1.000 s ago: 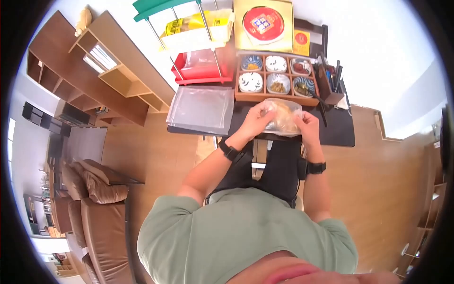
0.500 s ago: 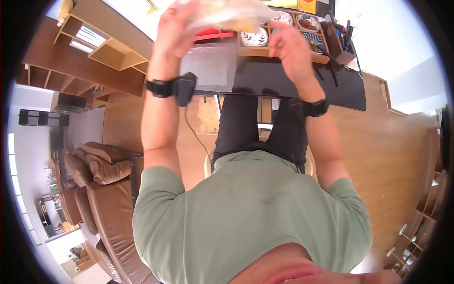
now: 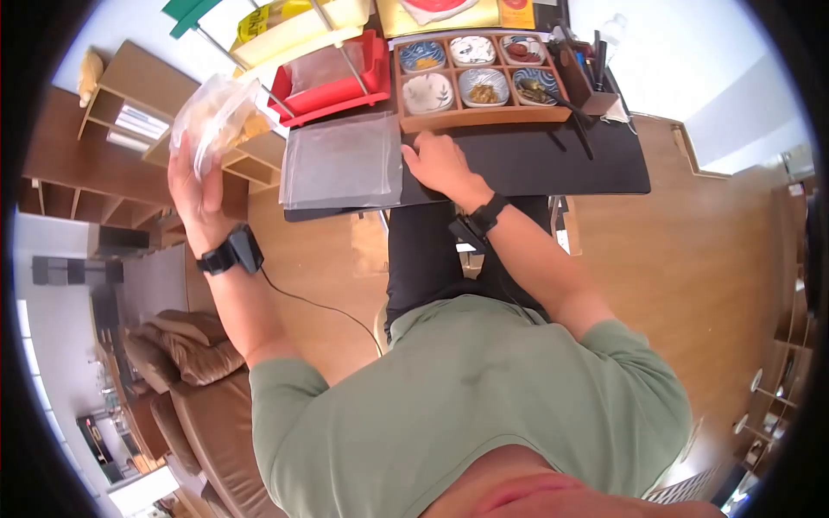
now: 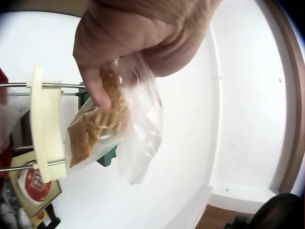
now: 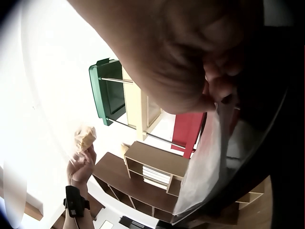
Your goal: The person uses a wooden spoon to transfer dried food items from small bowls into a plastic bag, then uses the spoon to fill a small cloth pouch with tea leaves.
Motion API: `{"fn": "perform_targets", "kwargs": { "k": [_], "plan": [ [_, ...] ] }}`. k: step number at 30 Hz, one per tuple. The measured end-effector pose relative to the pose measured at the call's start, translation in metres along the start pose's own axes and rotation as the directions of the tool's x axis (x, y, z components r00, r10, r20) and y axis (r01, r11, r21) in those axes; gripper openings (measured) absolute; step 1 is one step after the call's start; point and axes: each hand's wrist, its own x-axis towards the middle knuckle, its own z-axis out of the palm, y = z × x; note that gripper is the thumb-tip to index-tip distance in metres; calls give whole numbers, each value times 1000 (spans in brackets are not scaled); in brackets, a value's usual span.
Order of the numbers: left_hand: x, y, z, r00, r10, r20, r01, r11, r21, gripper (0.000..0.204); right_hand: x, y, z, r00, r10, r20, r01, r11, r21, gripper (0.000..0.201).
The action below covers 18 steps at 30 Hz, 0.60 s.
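Note:
My left hand is raised to the left of the table and grips a clear plastic bag with golden-brown food in it. In the left wrist view the thumb presses on the bag, whose loose end hangs down. Low over the table, my right hand has loosely bent fingers and nothing visible in them. Its thumb is right at the edge of a stack of flat clear bags. The right wrist view shows the right hand close above that plastic.
A wooden divided tray with small patterned dishes stands behind the right hand. Left of it rises a tiered rack with a red bin. A pen holder and black chopsticks are on the right. Shelves stand at far left.
My hands were together on the bag at the table. The left hand has lifted it up and away to the left; the right hand has let go and come down beside the flat bags.

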Motion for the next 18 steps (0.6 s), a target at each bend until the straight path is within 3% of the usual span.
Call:
{"fn": "perform_targets", "kwargs": {
  "k": [1,3,4,6,9,11,14,16,17,18],
  "plan": [
    [4,-4,-11,998,-27,-64,29,999,17,39,0,-13,-10,1000,-6,25,6,1000,9,32],
    [8,-2,-4,999,12,36,-10,998,-62,38,5,-33,-23,978,42,205,8,972,-236,39],
    [16,2,-9,999,-16,36,20,996,-88,37,9,-25,-10,976,30,217,21,973,-229,45],
    [19,21,10,993,86,75,-76,988,-133,37,15,-15,8,970,57,236,-10,980,-199,39],
    [33,46,12,980,144,137,-118,976,-185,38,13,-20,0,965,93,247,-52,984,-168,32],
    [20,56,39,977,168,132,-146,975,-165,40,10,-13,-12,967,125,223,-95,985,-143,29],
    [16,33,30,996,83,19,-83,996,-25,39,-2,4,-22,986,115,124,-110,993,-51,28],
    [8,-2,14,998,44,-34,-44,999,-15,40,-10,28,-29,985,-169,31,169,985,-16,24],
    [-1,-22,12,999,-5,-49,4,999,-33,40,-16,37,-37,984,-174,39,175,984,-14,24],
    [-7,-43,7,995,-93,-35,90,993,-80,38,-25,47,-47,997,-69,-47,74,989,130,20]
  ]
}}
